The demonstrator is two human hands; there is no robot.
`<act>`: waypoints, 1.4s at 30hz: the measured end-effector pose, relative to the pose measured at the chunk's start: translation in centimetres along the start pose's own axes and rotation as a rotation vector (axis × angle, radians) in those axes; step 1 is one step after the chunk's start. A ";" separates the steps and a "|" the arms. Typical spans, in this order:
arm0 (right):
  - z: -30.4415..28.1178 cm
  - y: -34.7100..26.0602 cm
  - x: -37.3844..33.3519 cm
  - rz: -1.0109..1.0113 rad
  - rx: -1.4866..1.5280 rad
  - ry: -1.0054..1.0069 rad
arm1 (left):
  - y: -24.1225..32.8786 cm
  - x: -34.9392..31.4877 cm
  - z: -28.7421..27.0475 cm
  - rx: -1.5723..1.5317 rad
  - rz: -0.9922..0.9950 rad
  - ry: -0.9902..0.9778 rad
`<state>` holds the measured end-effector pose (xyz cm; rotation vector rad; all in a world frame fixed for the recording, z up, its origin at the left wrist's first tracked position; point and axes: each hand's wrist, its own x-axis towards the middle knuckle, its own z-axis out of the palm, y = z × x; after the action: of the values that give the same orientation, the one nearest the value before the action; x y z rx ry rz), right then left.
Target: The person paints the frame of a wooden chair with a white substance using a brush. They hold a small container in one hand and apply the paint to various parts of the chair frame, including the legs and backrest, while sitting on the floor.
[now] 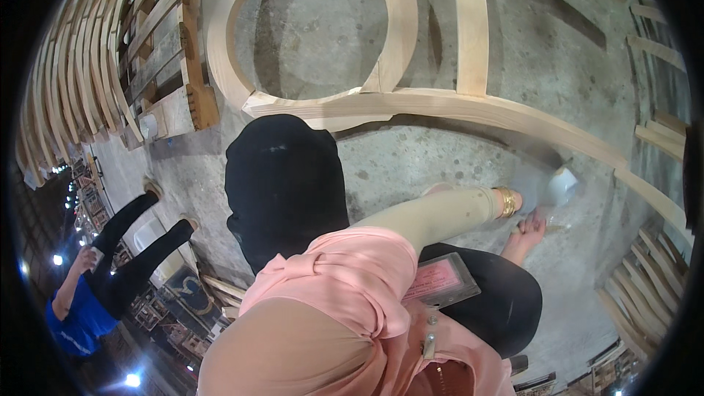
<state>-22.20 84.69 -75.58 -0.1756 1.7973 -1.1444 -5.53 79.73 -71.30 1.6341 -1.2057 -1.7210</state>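
Observation:
My left hand point(519, 202), below gold bangles and a beige sleeve, reaches to the right and is smeared by motion. Just beyond it is a small blurred whitish thing point(562, 182), its kind unclear; I cannot tell which hand has it. Close beneath, my right hand point(531, 228) comes out past my dark-clad right knee with its fingers curled. What those fingers hold, if anything, is not clear. Both hands are near the long curved rail of a pale wooden frame point(440, 105), which also has a round ring point(401, 18) and a cross slat point(471, 26).
Curved wooden pieces point(73, 66) stand in a row beside a pallet point(194, 73) at the far left. More curved pieces point(642, 286) are at the right. Grey concrete floor point(389, 165) lies beneath. A person in a blue shirt point(84, 319) stands at the lower left.

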 end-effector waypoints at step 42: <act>35.3 -11.9 -35.8 -1.768 -1.161 -1.976 | 2.7 -39.7 -32.6 0.358 0.042 1.173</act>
<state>20.00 76.13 -46.99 -2.6334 -0.2507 -0.0196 32.12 102.29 -44.37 2.2407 -0.8981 -0.2768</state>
